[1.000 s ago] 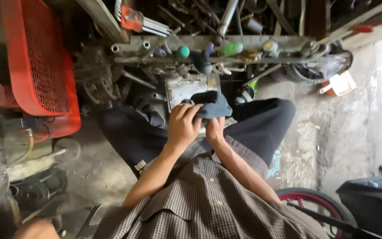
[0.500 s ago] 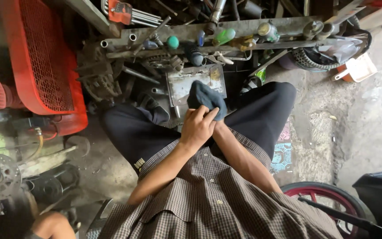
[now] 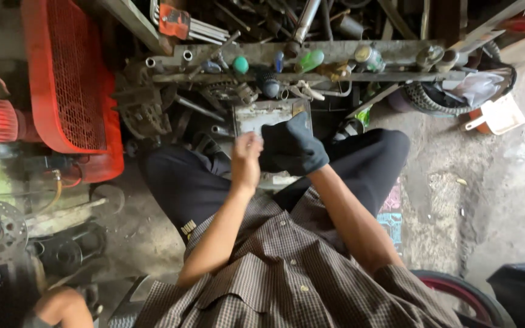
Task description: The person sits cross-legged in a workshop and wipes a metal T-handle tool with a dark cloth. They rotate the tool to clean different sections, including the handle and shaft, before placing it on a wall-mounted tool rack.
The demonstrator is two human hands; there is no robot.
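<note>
A red mesh guard [image 3: 68, 79] stands far left; the bare left hand [image 3: 247, 161] pinches the cuff of a dark glove [image 3: 293, 146]; that glove covers the right hand [image 3: 302, 152], over a grey metal tray [image 3: 262, 115]; its grip cannot be told.

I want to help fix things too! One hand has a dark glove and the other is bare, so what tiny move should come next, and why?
Probably tug the glove's cuff down the wrist. The right hand already wears the dark glove, while the bare left hand sits right beside it, fingers at the glove's edge, above the grey metal tray. A snug glove seems sensible with so many greasy parts around.
</note>
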